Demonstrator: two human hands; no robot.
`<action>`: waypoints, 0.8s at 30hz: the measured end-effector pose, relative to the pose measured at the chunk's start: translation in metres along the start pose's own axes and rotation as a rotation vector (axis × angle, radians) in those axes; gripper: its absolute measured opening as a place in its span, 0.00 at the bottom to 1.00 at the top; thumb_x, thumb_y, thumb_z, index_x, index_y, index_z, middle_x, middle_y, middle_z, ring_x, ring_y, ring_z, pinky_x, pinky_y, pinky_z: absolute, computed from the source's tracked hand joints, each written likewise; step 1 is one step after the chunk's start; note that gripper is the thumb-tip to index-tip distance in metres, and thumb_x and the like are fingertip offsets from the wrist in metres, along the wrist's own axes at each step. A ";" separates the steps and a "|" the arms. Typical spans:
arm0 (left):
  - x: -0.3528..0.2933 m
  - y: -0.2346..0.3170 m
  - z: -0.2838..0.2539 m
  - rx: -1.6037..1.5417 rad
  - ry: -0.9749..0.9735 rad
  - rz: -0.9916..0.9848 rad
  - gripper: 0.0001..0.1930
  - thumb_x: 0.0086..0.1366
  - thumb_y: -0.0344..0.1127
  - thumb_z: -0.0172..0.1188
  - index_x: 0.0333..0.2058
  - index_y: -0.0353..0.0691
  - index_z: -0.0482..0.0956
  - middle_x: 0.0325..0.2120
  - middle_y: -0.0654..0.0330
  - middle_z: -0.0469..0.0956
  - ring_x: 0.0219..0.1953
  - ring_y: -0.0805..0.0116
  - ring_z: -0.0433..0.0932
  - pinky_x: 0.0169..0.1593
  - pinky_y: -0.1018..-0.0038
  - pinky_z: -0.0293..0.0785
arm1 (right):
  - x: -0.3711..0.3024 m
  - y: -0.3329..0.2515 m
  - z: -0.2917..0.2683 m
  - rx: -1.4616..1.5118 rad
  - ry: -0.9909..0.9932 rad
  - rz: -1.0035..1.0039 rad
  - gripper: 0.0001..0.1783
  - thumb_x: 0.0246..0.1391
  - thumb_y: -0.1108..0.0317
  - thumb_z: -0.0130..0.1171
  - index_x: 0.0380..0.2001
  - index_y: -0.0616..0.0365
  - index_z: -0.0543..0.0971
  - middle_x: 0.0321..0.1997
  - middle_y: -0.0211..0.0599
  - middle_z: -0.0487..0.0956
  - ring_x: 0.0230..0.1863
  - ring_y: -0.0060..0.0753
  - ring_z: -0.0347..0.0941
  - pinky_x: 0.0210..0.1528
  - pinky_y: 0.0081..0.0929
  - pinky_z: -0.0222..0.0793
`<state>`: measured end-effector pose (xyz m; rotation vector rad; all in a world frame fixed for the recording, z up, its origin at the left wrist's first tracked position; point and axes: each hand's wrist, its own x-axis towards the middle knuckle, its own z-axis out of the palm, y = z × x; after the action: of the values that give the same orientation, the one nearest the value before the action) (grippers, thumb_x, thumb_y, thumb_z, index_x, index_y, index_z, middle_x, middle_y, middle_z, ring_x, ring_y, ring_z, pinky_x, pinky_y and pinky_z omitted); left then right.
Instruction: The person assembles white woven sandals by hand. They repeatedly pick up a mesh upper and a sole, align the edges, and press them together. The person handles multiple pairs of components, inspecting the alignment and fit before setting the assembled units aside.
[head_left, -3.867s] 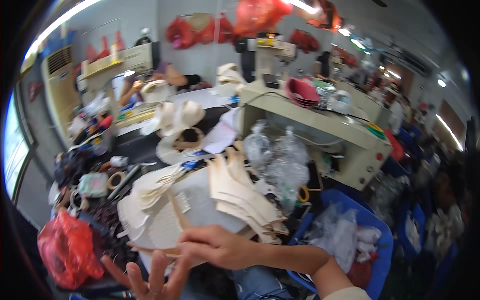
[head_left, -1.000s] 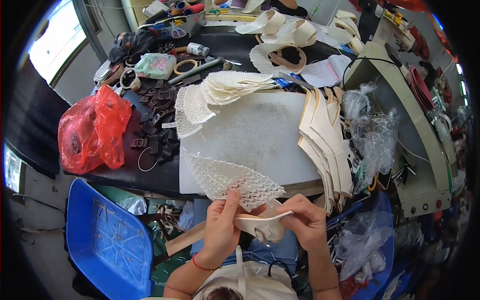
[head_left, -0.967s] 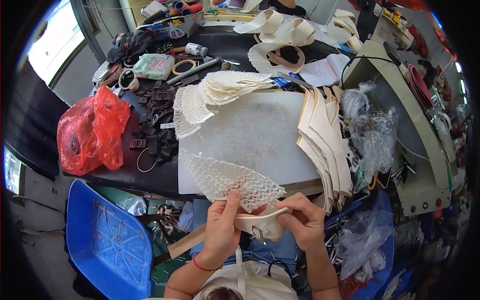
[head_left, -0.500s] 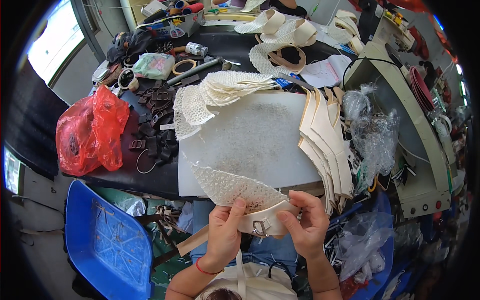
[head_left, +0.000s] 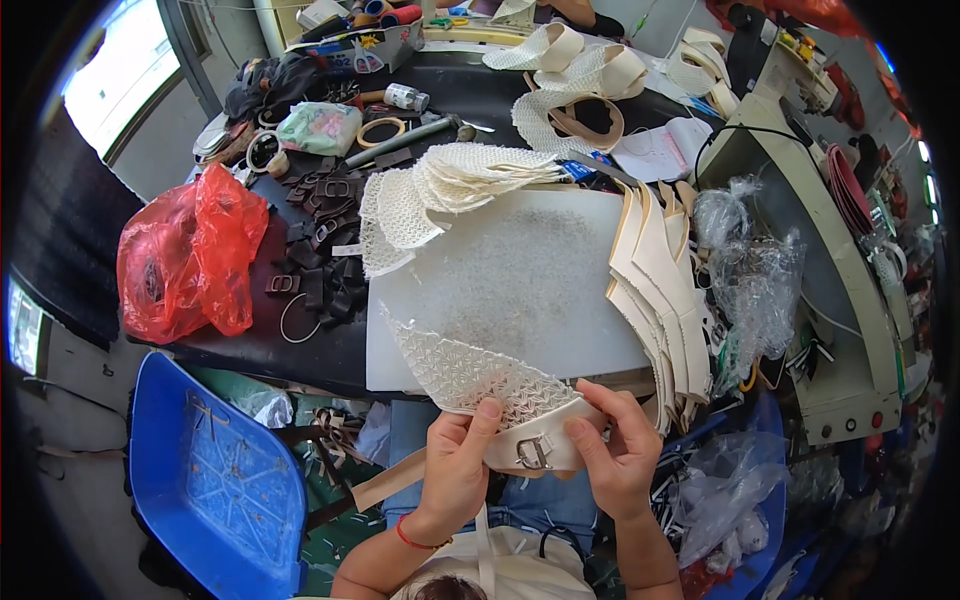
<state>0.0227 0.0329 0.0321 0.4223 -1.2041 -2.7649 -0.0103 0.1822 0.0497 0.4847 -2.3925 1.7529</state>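
Note:
Just off the near edge of a white work board (head_left: 510,290), both hands hold a cream leather piece with a white woven panel (head_left: 460,370), which looks like a shoe upper. My left hand (head_left: 455,470) is closed on it, thumb on top where the weave meets the leather. My right hand (head_left: 620,450) pinches its right end between thumb and fingers. A metal buckle (head_left: 532,453) sits on the leather band between the hands. A tan strap end (head_left: 390,482) sticks out left, below my left hand. The fingertips underneath are hidden.
Woven pieces (head_left: 470,175) are stacked at the board's far edge, cream leather pieces (head_left: 650,270) along its right. Black buckled straps (head_left: 330,200) and a red plastic bag (head_left: 190,260) lie left. A blue bin (head_left: 235,480) stands below left; a pale machine (head_left: 830,300) stands right.
The whole view has shifted slightly, with the table appearing a little further right. Both hands keep their hold on the shoe upper, its woven panel tilted slightly differently.

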 end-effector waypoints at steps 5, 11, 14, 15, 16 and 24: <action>-0.003 0.011 -0.006 0.203 -0.203 0.024 0.21 0.60 0.34 0.59 0.49 0.30 0.66 0.40 0.55 0.75 0.38 0.73 0.75 0.41 0.77 0.72 | -0.002 0.004 0.002 0.297 0.012 0.211 0.11 0.46 0.76 0.60 0.35 0.64 0.74 0.34 0.32 0.75 0.34 0.19 0.69 0.37 0.17 0.64; 0.000 0.035 -0.021 0.476 -0.409 -0.113 0.36 0.52 0.30 0.66 0.56 0.31 0.56 0.45 0.55 0.70 0.45 0.70 0.71 0.47 0.76 0.68 | 0.000 0.000 0.004 0.442 -0.089 0.238 0.11 0.46 0.73 0.60 0.34 0.65 0.74 0.32 0.31 0.74 0.32 0.20 0.67 0.37 0.19 0.64; 0.002 0.040 -0.027 0.596 -0.489 -0.057 0.34 0.53 0.34 0.66 0.54 0.30 0.58 0.42 0.55 0.73 0.43 0.71 0.72 0.43 0.77 0.71 | 0.014 -0.005 0.005 0.262 -0.322 0.262 0.08 0.45 0.72 0.61 0.29 0.65 0.76 0.26 0.34 0.74 0.28 0.23 0.67 0.32 0.21 0.63; 0.002 0.042 -0.028 0.637 -0.513 -0.032 0.35 0.53 0.34 0.66 0.54 0.29 0.58 0.42 0.54 0.73 0.44 0.71 0.72 0.43 0.77 0.71 | 0.019 -0.005 0.005 0.153 -0.421 0.270 0.08 0.45 0.71 0.61 0.27 0.65 0.76 0.24 0.35 0.74 0.27 0.25 0.67 0.31 0.22 0.62; 0.001 0.042 -0.028 0.609 -0.472 -0.033 0.34 0.53 0.34 0.66 0.54 0.29 0.58 0.42 0.54 0.72 0.45 0.71 0.72 0.43 0.76 0.72 | 0.020 -0.009 0.015 0.083 -0.364 0.212 0.08 0.44 0.71 0.62 0.23 0.66 0.76 0.18 0.38 0.71 0.21 0.29 0.66 0.25 0.25 0.60; -0.002 0.046 -0.034 0.414 -0.374 -0.128 0.29 0.57 0.29 0.61 0.54 0.29 0.58 0.45 0.51 0.70 0.46 0.70 0.72 0.42 0.78 0.74 | 0.013 0.000 0.020 -0.044 -0.303 0.137 0.10 0.47 0.68 0.61 0.25 0.67 0.77 0.17 0.38 0.70 0.18 0.26 0.65 0.21 0.24 0.58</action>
<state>0.0331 -0.0220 0.0439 0.0005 -1.9110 -2.7710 -0.0206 0.1608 0.0475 0.6363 -2.7223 1.7889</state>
